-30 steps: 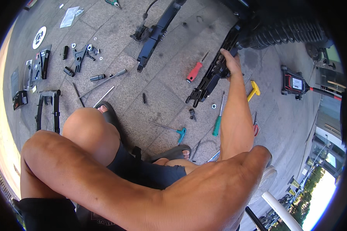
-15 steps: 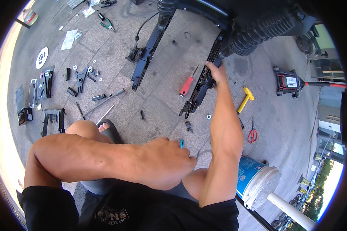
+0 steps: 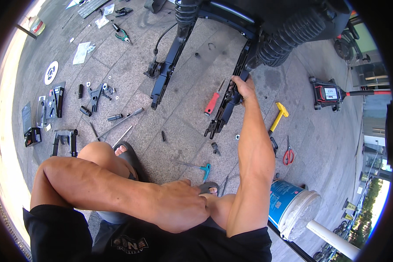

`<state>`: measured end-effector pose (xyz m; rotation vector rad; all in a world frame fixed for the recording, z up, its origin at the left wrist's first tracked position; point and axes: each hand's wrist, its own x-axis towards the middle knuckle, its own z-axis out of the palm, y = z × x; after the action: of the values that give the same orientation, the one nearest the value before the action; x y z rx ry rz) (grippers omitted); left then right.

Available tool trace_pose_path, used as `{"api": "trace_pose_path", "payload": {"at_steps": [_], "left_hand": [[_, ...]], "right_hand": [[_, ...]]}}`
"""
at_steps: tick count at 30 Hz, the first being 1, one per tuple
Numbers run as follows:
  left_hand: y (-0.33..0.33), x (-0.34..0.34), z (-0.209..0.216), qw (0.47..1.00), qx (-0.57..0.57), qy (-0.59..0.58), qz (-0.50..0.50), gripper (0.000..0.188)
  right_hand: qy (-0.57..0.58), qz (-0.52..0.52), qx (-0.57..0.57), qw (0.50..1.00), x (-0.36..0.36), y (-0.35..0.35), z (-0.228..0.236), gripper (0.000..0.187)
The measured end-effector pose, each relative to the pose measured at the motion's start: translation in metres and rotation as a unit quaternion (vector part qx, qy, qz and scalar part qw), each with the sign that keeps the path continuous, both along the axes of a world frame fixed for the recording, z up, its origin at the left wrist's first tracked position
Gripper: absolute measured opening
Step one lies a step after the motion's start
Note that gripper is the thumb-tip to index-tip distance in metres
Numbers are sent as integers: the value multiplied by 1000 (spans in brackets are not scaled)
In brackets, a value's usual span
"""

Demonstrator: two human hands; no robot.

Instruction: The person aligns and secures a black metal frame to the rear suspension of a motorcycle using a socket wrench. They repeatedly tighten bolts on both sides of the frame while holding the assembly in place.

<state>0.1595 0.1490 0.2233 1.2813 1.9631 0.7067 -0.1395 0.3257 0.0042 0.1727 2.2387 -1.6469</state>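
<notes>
My right hand [image 3: 242, 87] grips the right black fork leg [image 3: 225, 111] of a raised machine frame, just below its ribbed rubber boot [image 3: 292, 35]. A second black fork leg [image 3: 166, 74] hangs to the left, with a coil spring above it. My left hand [image 3: 181, 205] rests on my right knee, fingers curled, holding nothing, near my grey sandal [image 3: 208, 187]. A red-handled screwdriver [image 3: 212, 103] lies on the paving just left of the gripped leg. A teal T-handle key [image 3: 198, 166] lies in front of my foot.
A yellow-handled hammer [image 3: 278, 117], red scissors [image 3: 288, 155], a blue-and-white bucket [image 3: 292, 207] and a red floor jack [image 3: 327, 92] lie to the right. Loose black brackets, bolts and washers [image 3: 96, 94], rods [image 3: 124, 120] and pliers [image 3: 123, 36] are scattered left.
The view has pulled back and up. My right hand has stayed on the fork leg. My left forearm has dropped across my lap, with the hand now on my knee.
</notes>
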Motion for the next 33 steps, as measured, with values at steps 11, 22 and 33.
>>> {"api": "trace_pose_path", "payload": {"at_steps": [11,22,33], "left_hand": [[1,1,1,1000,17,6,-2,21],[-4,5,7,1000,24,4,-10,23],[-22,3,4,999,40,-19,11,23]], "right_hand": [[-23,17,-15,999,-1,-4,8,39],[-11,12,-21,1000,-2,-3,4,34],[-5,15,35,999,-3,-5,6,23]]}}
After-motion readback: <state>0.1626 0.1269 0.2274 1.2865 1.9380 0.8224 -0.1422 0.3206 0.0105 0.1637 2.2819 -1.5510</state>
